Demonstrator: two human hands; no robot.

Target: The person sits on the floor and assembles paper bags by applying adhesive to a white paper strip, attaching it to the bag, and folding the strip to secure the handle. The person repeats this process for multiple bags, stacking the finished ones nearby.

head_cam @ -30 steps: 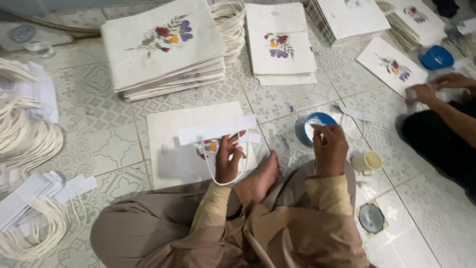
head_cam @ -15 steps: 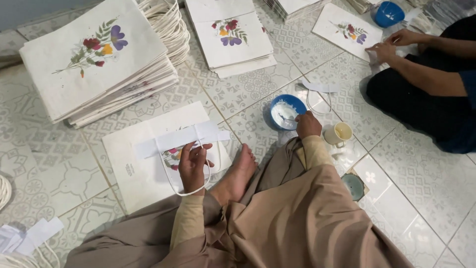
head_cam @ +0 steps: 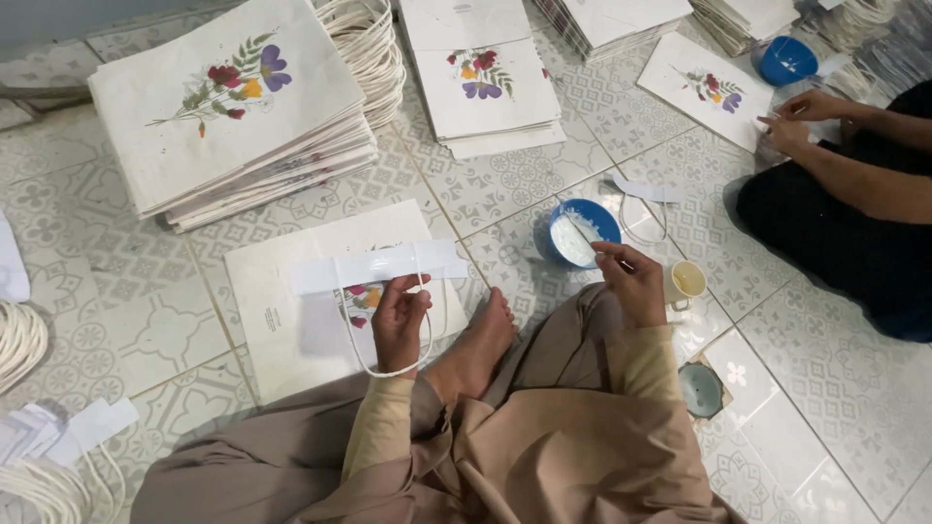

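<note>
A person sat on a patterned tile floor (head_cam: 116,320), seen from above, w/ tan clothing and one bare foot (head_cam: 478,351) tucked between the two hands.

The left hand (head_cam: 400,320) was closed in a pinch grip on a long white paper strip (head_cam: 374,266) & on the white cord loop (head_cam: 388,364) hanging from it; the loop curved down round the hand. Strip and hand lay over a white paper bag (head_cam: 291,320) lying flat on the floor, its pressed-flower print partly hidden under the fingers.

The right hand (head_cam: 631,281) was closed round a thin stick-like tool, too small to identify, its tip pointing toward a blue bowl (head_cam: 582,231) of white paste just ahead & left of the hand. A small yellowish cup (head_cam: 686,281) sat just right of the hand, touching or nearly so. A dark round lid (head_cam: 699,388) lay on the floor nearer the person's body than that hand. Another strip w/ cord (head_cam: 646,194) lay just beyond the bowl.

Further ahead of the left hand: a tall stack of flower-printed bags (head_cam: 233,107); ahead of the right, a smaller stack (head_cam: 481,78). Bundles of white cord handles (head_cam: 369,53) sat between them.

Far right, a co-worker's hands (head_cam: 801,121) pressed on another printed bag (head_cam: 704,87), near a second blue bowl (head_cam: 784,60).
</note>
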